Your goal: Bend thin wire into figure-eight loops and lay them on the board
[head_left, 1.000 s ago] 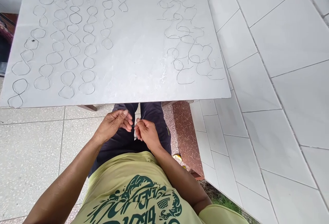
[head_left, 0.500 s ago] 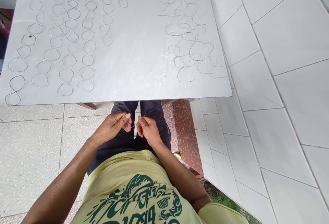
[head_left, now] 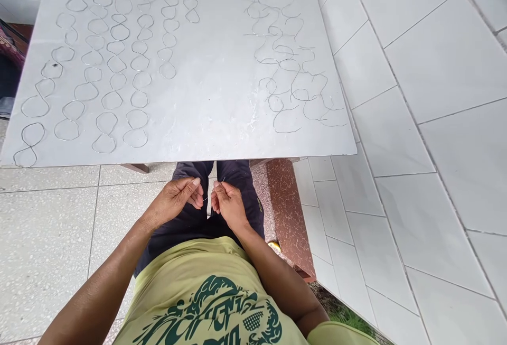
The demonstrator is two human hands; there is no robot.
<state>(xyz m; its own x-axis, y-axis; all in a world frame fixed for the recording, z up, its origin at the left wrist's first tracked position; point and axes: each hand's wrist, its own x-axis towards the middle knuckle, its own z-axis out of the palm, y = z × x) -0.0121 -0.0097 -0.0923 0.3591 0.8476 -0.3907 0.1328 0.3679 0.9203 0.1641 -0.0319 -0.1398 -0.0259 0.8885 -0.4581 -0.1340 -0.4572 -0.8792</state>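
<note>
Below the near edge of a white table (head_left: 206,118), my left hand (head_left: 176,199) and my right hand (head_left: 227,203) are held close together over my lap. Both pinch the ends of a short thin wire (head_left: 206,198), which runs between the fingertips and pokes up a little past my right thumb. On the table's left half lie rows of wire pieces bent into figure-eights (head_left: 103,78). On its right half lies a loose tangle of wavy bent wires (head_left: 291,75).
A white tiled wall (head_left: 428,96) runs along the right side, close to the table's right edge. A reddish speckled block (head_left: 285,210) stands by my right leg. Pale speckled floor tiles (head_left: 47,239) lie to the left. A dark object (head_left: 10,65) shows at the far left edge.
My hands stay together on the wire with only slight finger shifts. The view has tipped a little, so the table sits slightly lower in frame.
</note>
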